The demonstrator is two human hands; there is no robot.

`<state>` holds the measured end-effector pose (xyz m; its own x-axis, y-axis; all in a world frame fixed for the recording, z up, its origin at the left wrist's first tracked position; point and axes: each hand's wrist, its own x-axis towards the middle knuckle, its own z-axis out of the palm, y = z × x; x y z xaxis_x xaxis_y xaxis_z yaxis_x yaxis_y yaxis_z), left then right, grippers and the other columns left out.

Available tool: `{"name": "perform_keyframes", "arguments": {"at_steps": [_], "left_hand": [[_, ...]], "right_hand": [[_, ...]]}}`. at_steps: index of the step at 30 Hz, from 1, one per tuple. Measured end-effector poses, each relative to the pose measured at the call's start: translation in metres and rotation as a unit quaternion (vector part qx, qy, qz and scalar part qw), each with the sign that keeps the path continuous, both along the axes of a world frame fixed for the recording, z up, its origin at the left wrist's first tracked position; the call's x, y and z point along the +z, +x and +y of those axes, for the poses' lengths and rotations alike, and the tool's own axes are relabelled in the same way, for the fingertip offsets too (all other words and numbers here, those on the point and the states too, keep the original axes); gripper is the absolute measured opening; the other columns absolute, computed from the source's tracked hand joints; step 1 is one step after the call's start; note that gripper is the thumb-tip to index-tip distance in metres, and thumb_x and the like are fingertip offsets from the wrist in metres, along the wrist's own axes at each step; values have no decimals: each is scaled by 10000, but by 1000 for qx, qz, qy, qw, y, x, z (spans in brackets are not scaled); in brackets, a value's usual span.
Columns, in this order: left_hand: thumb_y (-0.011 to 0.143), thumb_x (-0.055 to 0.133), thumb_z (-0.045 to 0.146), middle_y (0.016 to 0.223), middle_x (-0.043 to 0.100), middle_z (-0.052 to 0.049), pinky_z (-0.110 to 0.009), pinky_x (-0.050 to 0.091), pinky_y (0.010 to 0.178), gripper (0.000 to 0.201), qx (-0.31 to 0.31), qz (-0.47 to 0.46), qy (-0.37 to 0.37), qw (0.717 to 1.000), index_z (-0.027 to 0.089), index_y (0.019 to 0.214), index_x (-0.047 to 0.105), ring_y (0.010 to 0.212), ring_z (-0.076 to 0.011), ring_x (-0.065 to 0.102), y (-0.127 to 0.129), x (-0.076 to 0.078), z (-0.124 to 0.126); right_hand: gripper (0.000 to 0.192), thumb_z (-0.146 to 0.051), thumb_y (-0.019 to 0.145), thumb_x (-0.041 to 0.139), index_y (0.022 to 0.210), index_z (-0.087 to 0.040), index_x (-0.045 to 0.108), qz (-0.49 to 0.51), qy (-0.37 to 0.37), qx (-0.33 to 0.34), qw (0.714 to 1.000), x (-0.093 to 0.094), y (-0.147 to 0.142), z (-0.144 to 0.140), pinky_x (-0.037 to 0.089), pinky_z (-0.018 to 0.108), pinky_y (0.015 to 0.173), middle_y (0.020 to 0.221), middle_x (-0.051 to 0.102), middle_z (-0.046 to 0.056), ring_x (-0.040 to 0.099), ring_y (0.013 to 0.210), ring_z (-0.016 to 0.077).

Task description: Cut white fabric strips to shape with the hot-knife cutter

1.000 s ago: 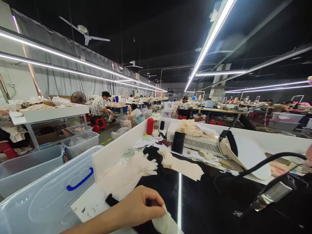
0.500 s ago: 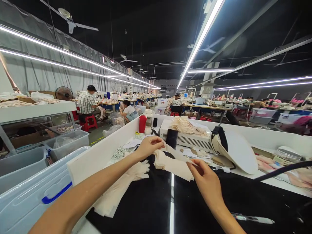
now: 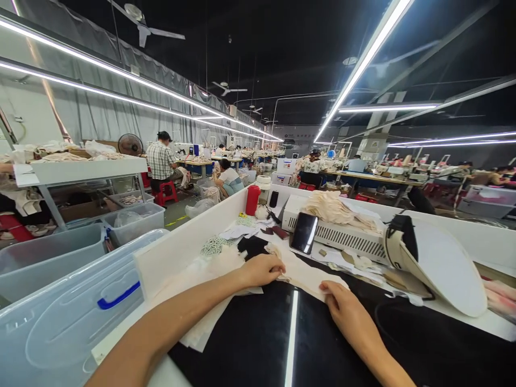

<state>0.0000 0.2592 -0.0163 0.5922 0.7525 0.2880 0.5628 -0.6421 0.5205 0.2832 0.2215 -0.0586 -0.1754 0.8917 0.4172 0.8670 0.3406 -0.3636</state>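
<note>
A stack of cream fabric pieces [image 3: 308,273] lies on the black, glossy tabletop [image 3: 258,333] in front of me. My left hand [image 3: 264,270] pinches the near left edge of the fabric, its fingertips curled together. At the right end, my right hand [image 3: 346,306] holds the fabric's edge between thumb and fingers. The cloth lies low and fairly flat between both hands. Under and beyond my left forearm, more cream pieces [image 3: 201,333] are spread in a loose pile, partly hidden by the arm.
Behind the fabric stand a phone [image 3: 304,233], a white vented box [image 3: 338,236] with cream cloth on top, and a red cylinder [image 3: 252,200]. A sun visor [image 3: 439,263] sits at right. A lidded plastic bin [image 3: 80,312] is at left. Co-workers sit farther back.
Both hands have come down, bringing the thin cream piece from above the stack onto it. The camera view has swung left, so surroundings appear shifted right.
</note>
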Motion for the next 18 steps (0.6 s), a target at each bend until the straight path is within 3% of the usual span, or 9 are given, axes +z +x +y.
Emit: {"name": "perform_keyframes", "arguments": {"at_steps": [5,9,12,15,18], "left_hand": [[1043,664,351,1294,673,-100,-490,563,1020,264,-2,16,13,1000,170,1234,679,1163,-257,670,4,6,-6],[1031,654,223,1360,675,-91,-487,486,1137,234,15,12,26,999,184,1258,698,1281,-257,631,-11,26,-19],[1019,610,143,1328,708,-61,-397,457,1165,257,60,14,30,998,210,1234,732,1268,-228,640,-43,47,-34],[1048,637,275,1246,714,-82,-475,533,1063,196,128,24,23,991,171,1198,709,1159,-241,680,-85,65,-50],[1048,655,376,1225,691,-86,-453,588,958,265,191,46,5,980,160,1200,683,1076,-238,691,-123,72,-68]], "right_hand": [[493,-76,911,363,1230,-209,714,-122,13,-64,990,4,4,-7,550,426,765,1304,739,121,719,1072,346],[552,-19,906,359,1287,-175,728,-193,37,-104,975,14,1,-27,543,450,684,1307,719,192,716,986,391],[560,-11,907,383,1337,-157,710,-216,56,-81,971,16,-9,-43,575,469,809,1328,708,186,710,1017,361],[530,-57,926,395,1327,-183,719,-203,72,-26,976,9,-23,-56,587,481,933,1362,698,149,703,1114,338],[463,-177,976,384,1259,-200,749,-138,86,47,986,-2,-36,-66,613,500,967,1324,715,143,725,1125,325]]}}
